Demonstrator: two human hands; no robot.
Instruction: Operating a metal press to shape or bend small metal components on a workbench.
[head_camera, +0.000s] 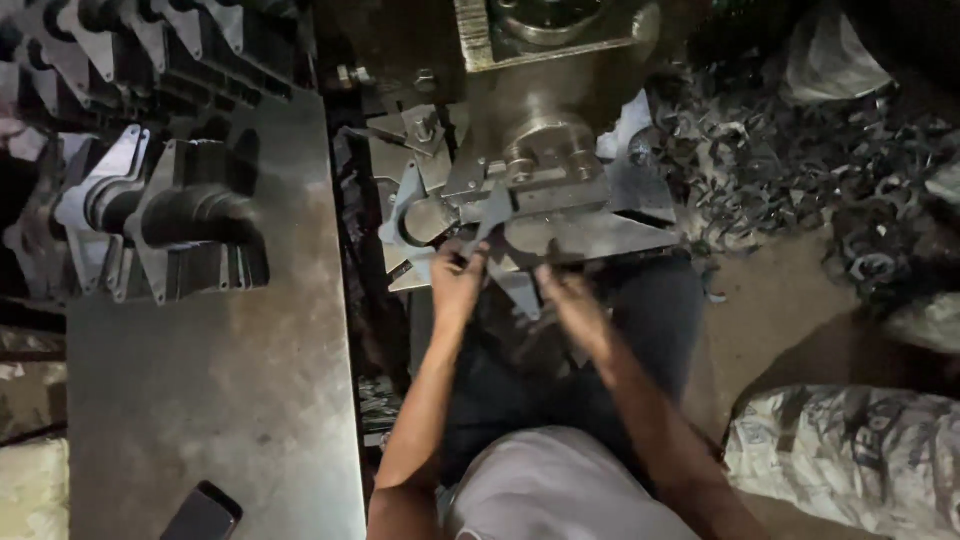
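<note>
- Left hand (457, 278): fingers pinching the flat metal plate (425, 215) at the press bed's (600, 235) near edge.
- Right hand (572, 305): blurred, finger state cannot be told.
- Stacked plates (165, 215): bench (230, 380) far edge.
- Phone (203, 513): bench near edge.

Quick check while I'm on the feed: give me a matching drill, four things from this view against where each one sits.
Things:
1. dark flat phone
2. stacked grey sheet-metal brackets
3. heap of dark metal scrap cuttings
4. flat grey metal blank with a round cutout

Places:
A. floor, upper right
B. press bed, at the left hand
C. steel table, near edge
D. steel table, far end

Pairs: 1-C, 2-D, 3-A, 4-B
</note>
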